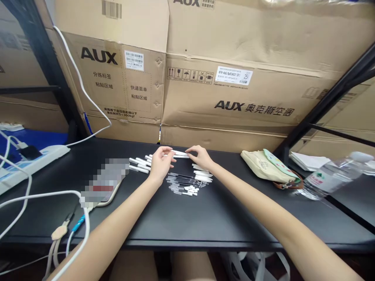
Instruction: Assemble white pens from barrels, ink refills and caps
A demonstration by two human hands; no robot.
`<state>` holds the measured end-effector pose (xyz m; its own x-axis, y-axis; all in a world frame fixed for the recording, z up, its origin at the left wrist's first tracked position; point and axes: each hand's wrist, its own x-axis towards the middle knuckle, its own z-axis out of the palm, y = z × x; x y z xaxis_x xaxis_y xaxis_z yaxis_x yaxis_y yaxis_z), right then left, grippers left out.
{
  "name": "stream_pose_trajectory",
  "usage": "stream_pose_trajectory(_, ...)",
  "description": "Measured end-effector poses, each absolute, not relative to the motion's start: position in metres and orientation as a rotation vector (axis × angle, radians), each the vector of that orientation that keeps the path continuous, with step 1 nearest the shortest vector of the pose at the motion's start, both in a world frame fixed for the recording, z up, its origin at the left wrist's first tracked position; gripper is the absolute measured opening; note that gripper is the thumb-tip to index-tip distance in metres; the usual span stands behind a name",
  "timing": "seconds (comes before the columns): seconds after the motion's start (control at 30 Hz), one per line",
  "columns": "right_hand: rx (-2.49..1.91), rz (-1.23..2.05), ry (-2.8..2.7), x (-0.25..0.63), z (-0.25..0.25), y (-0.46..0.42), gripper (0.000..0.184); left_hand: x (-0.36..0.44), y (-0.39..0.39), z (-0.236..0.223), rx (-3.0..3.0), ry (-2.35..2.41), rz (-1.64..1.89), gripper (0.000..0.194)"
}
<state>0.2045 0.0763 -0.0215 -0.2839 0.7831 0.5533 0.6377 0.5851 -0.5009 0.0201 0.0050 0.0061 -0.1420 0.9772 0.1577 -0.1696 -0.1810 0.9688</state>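
Left hand [161, 166] and right hand [200, 157] low over a matte black table [222, 218], fingers [165, 150] of both closed on one slim white plastic tube [179, 154], level between them. Loose white plastic tubes [140, 164] just beside the left hand; thin clear pen refills [181, 181] and small white plastic caps [190, 190] just below both hands.

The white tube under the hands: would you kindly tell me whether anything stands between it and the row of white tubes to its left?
Yes, the left hand does: it sits over the left end of the white tube, between it and the row of white tubes. Nothing else shows in that gap on the black table.
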Motion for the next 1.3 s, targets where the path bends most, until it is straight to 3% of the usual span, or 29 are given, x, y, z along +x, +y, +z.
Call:
stream_pose_trajectory(0.13,-0.96,0.199,-2.008,0.207,-0.012,0.045,0.007,0.017,0.003,0.005,1.482,1.055,1.38,0.019)
stream_pose_trajectory(0.3,-0.666,0.263,-2.177,0.213,-0.018,-0.008,0.009,0.004,-0.021,0.005,2.294,0.966,0.822,0.01)
stream_pose_trajectory(0.43,-0.597,0.246,-2.397,0.222,-0.027,-0.033,0.014,-0.006,-0.036,-0.004,2.535,0.908,0.54,0.013)
stream_pose_trajectory(0.77,-0.719,-0.03,-2.628,0.229,-0.029,-0.041,0.027,-0.01,-0.034,-0.023,2.876,0.874,0.585,0.025)
stream_pose_trajectory(1.3,-0.736,-0.005,-2.658,0.224,-0.034,-0.041,0.026,-0.006,-0.043,-0.021,2.909,0.969,0.598,0.027)
